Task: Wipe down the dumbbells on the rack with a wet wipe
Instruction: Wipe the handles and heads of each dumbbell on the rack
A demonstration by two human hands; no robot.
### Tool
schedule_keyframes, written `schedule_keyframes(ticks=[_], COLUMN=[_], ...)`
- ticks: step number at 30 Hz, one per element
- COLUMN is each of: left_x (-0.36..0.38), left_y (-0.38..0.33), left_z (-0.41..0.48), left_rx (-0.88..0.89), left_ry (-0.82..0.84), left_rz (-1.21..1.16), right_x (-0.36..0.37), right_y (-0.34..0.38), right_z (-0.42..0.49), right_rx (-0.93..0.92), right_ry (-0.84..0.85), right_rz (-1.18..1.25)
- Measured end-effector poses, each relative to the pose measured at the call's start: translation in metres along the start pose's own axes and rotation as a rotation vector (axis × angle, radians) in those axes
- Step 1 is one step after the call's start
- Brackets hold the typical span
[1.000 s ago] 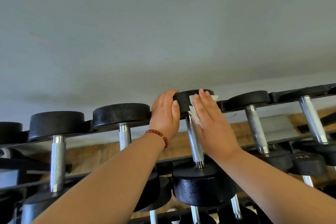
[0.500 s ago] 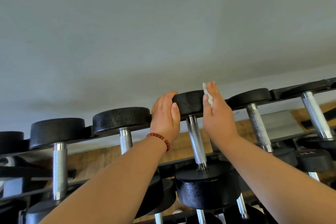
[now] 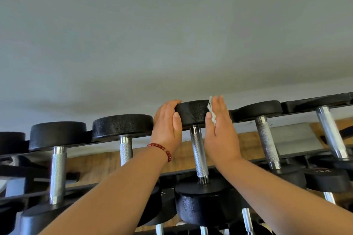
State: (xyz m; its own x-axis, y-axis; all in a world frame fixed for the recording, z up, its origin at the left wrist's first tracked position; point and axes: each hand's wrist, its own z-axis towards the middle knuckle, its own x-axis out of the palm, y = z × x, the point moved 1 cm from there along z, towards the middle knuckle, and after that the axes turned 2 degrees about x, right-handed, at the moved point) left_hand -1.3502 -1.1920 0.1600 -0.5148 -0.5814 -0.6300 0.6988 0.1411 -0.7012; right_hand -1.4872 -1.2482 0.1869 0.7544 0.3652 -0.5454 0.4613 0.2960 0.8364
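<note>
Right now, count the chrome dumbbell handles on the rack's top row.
5. Left to right: first handle, second left of the left hand, third between both hands, fourth past the right hand, fifth far right. Another may hide at the left edge.

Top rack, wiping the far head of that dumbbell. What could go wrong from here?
1. The wet wipe is only pressed against the dumbbell head by the flat right hand; it may slip out and drop behind the rack.
2. That hand sits in the gap beside the neighbouring dumbbell; if either one rolls, fingers could get pinched, though the left hand grips the head and probably steadies it.
</note>
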Motion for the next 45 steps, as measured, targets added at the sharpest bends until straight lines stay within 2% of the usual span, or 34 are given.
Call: schedule_keyframes(ticks=[6,12,16,19,22,24,28,32,35,40,45], left_x=[0.001,0.001,0.000,0.000,0.001,0.001,-0.004,-0.009,-0.009,-0.010,-0.014], left_y=[-0.002,-0.005,-0.006,-0.006,-0.005,-0.005,-0.008,-0.008,-0.005,0.004,0.004], left_z=[0.000,-0.001,-0.001,-0.001,-0.002,-0.001,-0.002,-0.012,-0.020,-0.021,-0.024], left_rx=[-0.010,-0.035,-0.043,-0.029,-0.043,-0.047,-0.034,-0.106,-0.181,-0.226,-0.213], left_ry=[-0.023,-0.025,-0.023,-0.026,-0.029,-0.024,0.030,0.059,0.052,0.022,0.035], left_rz=[0.028,0.038,0.049,0.044,0.038,0.031,-0.007,-0.116,-0.188,-0.302,-0.327], right_x=[-0.015,-0.012,-0.005,-0.007,-0.010,-0.009,-0.008,-0.026,-0.019,-0.021,-0.035], right_y=[0.000,-0.011,-0.003,-0.011,-0.024,-0.015,-0.008,-0.027,-0.012,-0.005,-0.009], right_z=[0.024,0.007,0.018,0.015,0.014,0.025,0.040,0.039,0.045,0.055,0.064], right_rx=[-0.192,-0.331,-0.414,-0.533,-0.727,-0.781,-0.909,-1.076,-1.123,-1.300,-1.373], right_ry=[0.145,0.185,0.062,-0.019,-0.037,-0.025,0.075,0.127,0.147,0.302,0.357], right_rz=[-0.318,-0.494,-0.502,-0.607,-0.729,-0.738,-0.738,-0.797,-0.774,-0.878,-0.901])
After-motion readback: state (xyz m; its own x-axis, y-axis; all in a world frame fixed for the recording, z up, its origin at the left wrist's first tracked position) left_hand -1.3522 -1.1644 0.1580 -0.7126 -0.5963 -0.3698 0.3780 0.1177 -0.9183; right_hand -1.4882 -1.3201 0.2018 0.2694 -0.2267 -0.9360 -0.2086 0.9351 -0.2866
